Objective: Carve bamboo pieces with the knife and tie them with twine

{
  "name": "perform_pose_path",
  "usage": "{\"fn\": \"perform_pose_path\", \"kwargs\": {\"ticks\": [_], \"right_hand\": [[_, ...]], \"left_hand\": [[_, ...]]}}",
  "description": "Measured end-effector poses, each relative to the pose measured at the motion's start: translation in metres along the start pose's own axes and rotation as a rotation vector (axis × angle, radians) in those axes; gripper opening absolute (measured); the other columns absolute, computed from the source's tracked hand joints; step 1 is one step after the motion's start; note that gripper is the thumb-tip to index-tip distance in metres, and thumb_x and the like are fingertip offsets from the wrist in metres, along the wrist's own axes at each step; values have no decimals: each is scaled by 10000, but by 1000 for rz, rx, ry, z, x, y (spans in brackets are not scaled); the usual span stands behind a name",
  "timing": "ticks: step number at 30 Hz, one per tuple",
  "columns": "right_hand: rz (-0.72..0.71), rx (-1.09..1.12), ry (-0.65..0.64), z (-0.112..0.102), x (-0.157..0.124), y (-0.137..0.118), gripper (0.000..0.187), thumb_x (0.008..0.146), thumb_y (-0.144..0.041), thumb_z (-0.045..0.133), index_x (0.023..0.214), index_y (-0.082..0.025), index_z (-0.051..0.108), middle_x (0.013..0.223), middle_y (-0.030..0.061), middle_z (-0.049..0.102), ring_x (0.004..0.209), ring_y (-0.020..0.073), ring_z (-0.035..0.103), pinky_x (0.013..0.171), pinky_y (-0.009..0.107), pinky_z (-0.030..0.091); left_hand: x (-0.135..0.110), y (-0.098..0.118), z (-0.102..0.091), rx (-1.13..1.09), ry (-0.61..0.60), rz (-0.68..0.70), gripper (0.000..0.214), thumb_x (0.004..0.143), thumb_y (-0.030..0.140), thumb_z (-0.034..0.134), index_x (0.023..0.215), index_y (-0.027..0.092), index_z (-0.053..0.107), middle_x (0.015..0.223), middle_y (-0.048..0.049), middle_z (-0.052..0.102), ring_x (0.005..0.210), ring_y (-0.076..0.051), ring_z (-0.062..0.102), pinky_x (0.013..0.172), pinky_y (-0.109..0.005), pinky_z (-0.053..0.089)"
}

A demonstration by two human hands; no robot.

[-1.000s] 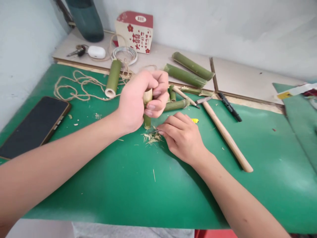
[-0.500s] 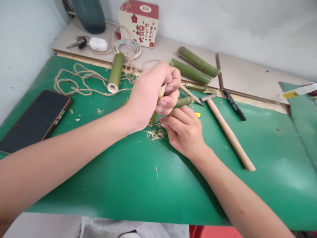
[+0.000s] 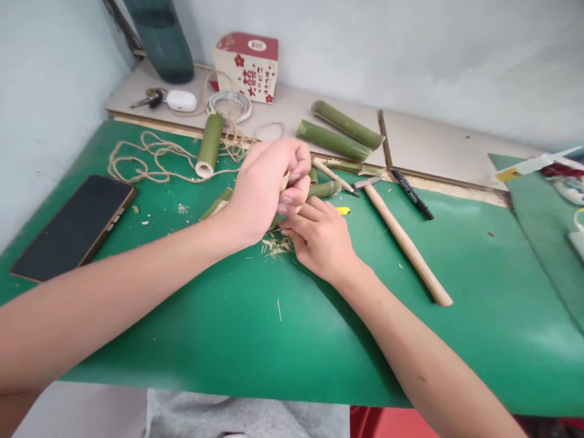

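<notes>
My left hand (image 3: 274,191) is closed around a bamboo strip (image 3: 274,222), held upright. Most of the strip is hidden by the fingers; its pale upper part shows between them. Just below and to the right, my right hand (image 3: 322,237) is pinched on a thin metal blade whose tip meets the strip's lower end. The blade's handle is hidden in the hand. A small yellow end (image 3: 343,210) shows beyond the right knuckles; I cannot tell if it belongs to the blade. Fine bamboo shavings (image 3: 277,246) lie beneath both hands on the green mat (image 3: 205,340).
Left are a phone (image 3: 75,225), jute twine (image 3: 157,149) and a bamboo tube (image 3: 210,143). A hammer (image 3: 406,243) and black marker (image 3: 413,193) lie right. Split bamboo pieces (image 3: 335,141), a tape roll (image 3: 249,109), a box (image 3: 246,67) and a bottle (image 3: 162,42) are behind.
The whole view has shifted, so the things on the table appear further left and the back ones lower. Both hands keep their grips at the bamboo strip.
</notes>
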State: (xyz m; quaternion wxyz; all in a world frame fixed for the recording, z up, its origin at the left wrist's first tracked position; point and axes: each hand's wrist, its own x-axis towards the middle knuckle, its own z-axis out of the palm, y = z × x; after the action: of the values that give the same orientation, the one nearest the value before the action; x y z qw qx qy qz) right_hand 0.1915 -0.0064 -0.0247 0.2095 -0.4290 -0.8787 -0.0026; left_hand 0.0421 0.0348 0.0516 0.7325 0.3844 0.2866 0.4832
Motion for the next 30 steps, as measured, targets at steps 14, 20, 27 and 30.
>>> {"fn": "perform_pose_path", "kwargs": {"ticks": [14,20,27,30], "right_hand": [[17,12,97,-1,-3,-3,253,976,-112,519,872,-228,719,840,56,664,809,222,468,716,377,348],[-5,-35,108,0,-1,-4,231,939,-84,532,828,-207,694,869,65,679,834,225,485,695,372,313],[35,-41,-48,-1,5,-7,172,879,-80,585,879,-210,699,911,66,693,875,242,474,692,388,259],[20,-39,-67,-5,5,-4,158,893,-85,595,874,-203,698,872,58,672,848,231,462,691,387,251]], "left_hand": [[-2,0,11,96,76,59,473,969,206,465,530,210,286,555,28,192,471,-84,233,455,-247,118],[-4,-2,12,55,118,51,462,919,205,514,494,208,333,518,10,260,490,-105,225,457,-274,142],[-5,-7,10,8,120,60,434,915,245,583,522,189,405,506,23,281,485,-97,244,461,-257,144],[0,-3,5,6,132,56,411,902,288,570,534,197,411,505,35,253,483,-91,199,455,-235,130]]}}
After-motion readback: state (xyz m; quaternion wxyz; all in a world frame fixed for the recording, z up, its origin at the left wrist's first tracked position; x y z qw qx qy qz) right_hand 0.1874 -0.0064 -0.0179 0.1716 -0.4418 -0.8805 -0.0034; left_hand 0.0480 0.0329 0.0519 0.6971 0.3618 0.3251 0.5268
